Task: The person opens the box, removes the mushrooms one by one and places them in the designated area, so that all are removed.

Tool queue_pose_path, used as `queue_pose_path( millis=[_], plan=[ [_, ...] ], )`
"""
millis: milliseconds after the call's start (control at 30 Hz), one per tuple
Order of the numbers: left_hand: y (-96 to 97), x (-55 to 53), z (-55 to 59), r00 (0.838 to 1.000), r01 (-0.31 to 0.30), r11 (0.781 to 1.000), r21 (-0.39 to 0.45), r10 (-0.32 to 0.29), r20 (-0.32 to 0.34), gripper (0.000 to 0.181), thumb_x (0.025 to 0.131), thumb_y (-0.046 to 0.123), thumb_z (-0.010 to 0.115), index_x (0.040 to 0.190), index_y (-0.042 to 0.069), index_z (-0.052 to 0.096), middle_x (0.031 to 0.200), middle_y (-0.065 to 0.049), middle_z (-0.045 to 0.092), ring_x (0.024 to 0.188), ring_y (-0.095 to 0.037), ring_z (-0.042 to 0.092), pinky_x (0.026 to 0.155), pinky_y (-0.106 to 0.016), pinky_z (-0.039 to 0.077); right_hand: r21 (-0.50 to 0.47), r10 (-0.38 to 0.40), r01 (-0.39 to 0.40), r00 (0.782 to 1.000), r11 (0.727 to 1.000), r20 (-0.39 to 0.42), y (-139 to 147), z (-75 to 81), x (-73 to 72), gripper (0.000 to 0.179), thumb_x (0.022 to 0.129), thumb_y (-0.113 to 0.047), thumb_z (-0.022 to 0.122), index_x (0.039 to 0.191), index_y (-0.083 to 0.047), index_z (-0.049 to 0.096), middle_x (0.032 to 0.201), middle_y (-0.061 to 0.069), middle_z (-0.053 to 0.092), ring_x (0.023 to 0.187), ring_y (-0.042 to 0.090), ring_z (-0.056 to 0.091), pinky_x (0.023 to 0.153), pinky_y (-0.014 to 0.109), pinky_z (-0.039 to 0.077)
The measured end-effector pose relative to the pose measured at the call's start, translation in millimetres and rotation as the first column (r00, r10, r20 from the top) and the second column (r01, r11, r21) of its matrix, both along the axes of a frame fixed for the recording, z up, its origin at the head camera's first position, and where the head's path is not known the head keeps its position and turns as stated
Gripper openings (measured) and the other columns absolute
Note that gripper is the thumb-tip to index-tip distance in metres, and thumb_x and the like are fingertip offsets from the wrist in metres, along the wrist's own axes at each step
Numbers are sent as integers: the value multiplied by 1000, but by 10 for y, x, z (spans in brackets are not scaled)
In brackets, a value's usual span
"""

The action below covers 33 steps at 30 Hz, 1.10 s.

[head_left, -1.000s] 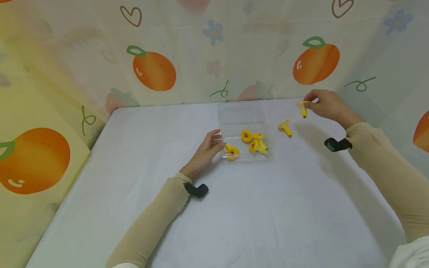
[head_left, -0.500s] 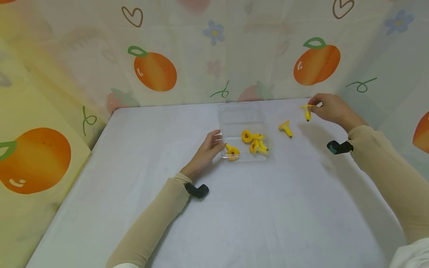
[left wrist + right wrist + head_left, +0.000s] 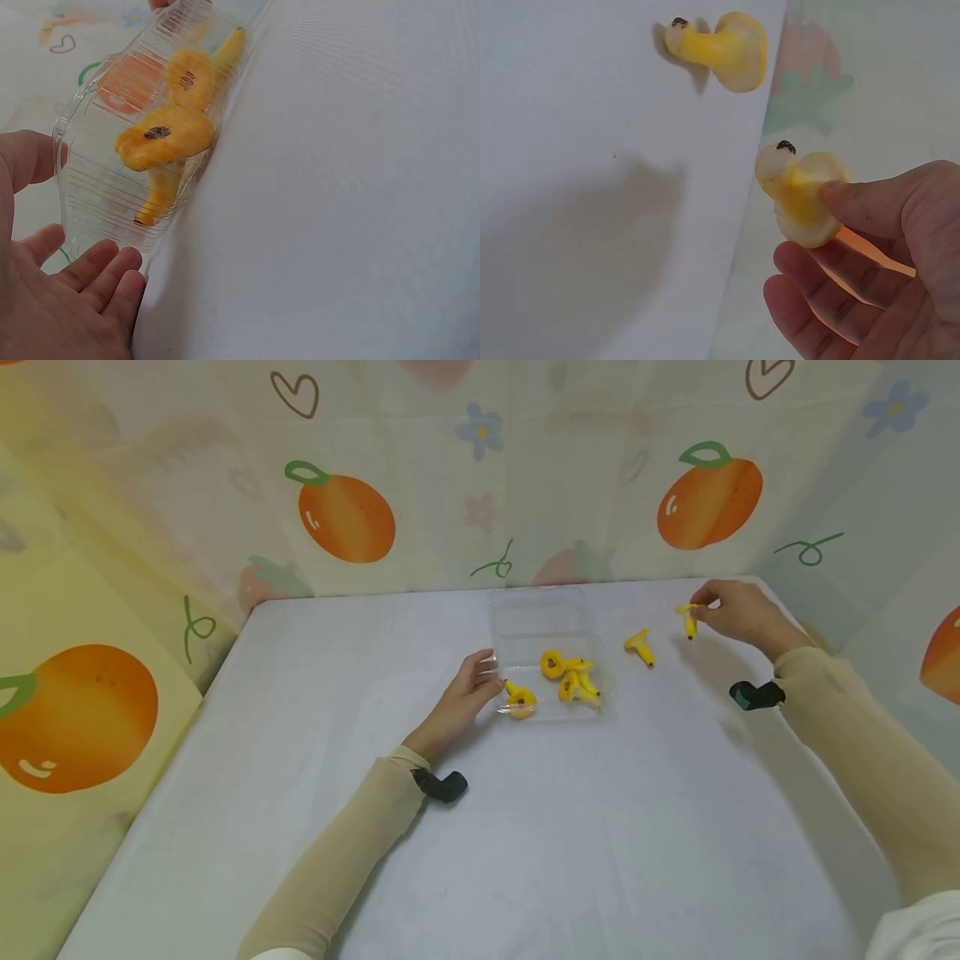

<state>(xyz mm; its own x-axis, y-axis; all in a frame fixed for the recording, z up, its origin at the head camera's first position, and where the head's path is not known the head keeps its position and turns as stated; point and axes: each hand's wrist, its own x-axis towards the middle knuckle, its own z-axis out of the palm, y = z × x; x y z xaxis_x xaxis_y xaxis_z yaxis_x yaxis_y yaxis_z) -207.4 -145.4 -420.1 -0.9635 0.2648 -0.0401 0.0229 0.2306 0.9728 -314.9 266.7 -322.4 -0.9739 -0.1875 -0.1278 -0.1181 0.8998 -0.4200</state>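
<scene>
My right hand (image 3: pixel 738 614) pinches a yellow mushroom (image 3: pixel 802 195) by its cap between thumb and fingers, above the table at the back right. The stem points down, its dark end lowest. A second yellow mushroom (image 3: pixel 640 647) lies on the cloth just left of it. At the middle back stands a clear plastic box (image 3: pixel 555 717), its lid folded back, with several yellow mushrooms (image 3: pixel 552 664) inside; some caps show a dark centre. My left hand (image 3: pixel 465 693) rests its extended fingers against the box's left side, spread along the wall in the left wrist view.
A white cloth (image 3: pixel 525 843) covers the table. Its far edge meets a patterned curtain (image 3: pixel 427 485) printed with oranges, hearts and flowers, which also runs along the left and right sides. Each sleeve carries a dark wrist mount (image 3: pixel 442 787).
The right hand has come slightly lower and a little to the right, carrying the mushroom. The left hand, the box and the mushrooms in it stay put.
</scene>
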Motion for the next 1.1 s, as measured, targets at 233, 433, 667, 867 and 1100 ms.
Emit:
queue_pose_path(
  millis=[233, 433, 667, 867, 1100],
  plan=[
    [-5, -1, 1, 1000, 3, 1000, 7, -3, 3, 64, 104, 26, 54, 159, 16, 22, 160, -9, 35, 148, -29, 37, 123, -49, 33, 11, 32, -32, 999, 999, 4, -4, -40, -17, 36, 104, -21, 49, 128, 5, 54, 134, 32, 54, 111, 45, 50, 95, 63, 45],
    [-8, -13, -12, 1000, 5, 1000, 10, -5, -3, 64, 104, 25, 54, 159, 15, 22, 160, -9, 35, 148, -30, 37, 123, -51, 33, 20, 26, -27, 999, 999, 41, -47, -75, -19, 36, 105, -20, 49, 130, 5, 53, 136, 32, 52, 114, 46, 48, 100, 65, 44],
    [-6, -4, -5, 1000, 2, 1000, 0, -2, 0, 64, 105, 26, 54, 159, 16, 22, 159, -8, 36, 147, -29, 38, 123, -50, 33, 29, 12, -14, 998, 999, 66, -63, -148, -25, 34, 105, -18, 49, 131, 5, 52, 138, 32, 50, 116, 46, 46, 102, 66, 43],
    [-9, 3, 9, 1000, 7, 1000, -9, -7, 4, 64, 105, 27, 53, 160, 17, 21, 160, -8, 35, 148, -28, 37, 123, -50, 33, 32, 12, -14, 997, 999, 73, -44, -189, -33, 36, 105, -20, 50, 130, 5, 52, 137, 31, 51, 116, 46, 47, 101, 66, 43],
    [-7, -9, 5, 1000, 4, 1000, -8, -3, 10, 65, 104, 26, 53, 160, 17, 21, 160, -8, 35, 148, -28, 38, 123, -49, 33, 41, 17, -21, 995, 999, 103, 10, -241, -50, 37, 105, -22, 49, 130, 5, 52, 136, 31, 51, 115, 45, 46, 101, 65, 43]
  ],
)
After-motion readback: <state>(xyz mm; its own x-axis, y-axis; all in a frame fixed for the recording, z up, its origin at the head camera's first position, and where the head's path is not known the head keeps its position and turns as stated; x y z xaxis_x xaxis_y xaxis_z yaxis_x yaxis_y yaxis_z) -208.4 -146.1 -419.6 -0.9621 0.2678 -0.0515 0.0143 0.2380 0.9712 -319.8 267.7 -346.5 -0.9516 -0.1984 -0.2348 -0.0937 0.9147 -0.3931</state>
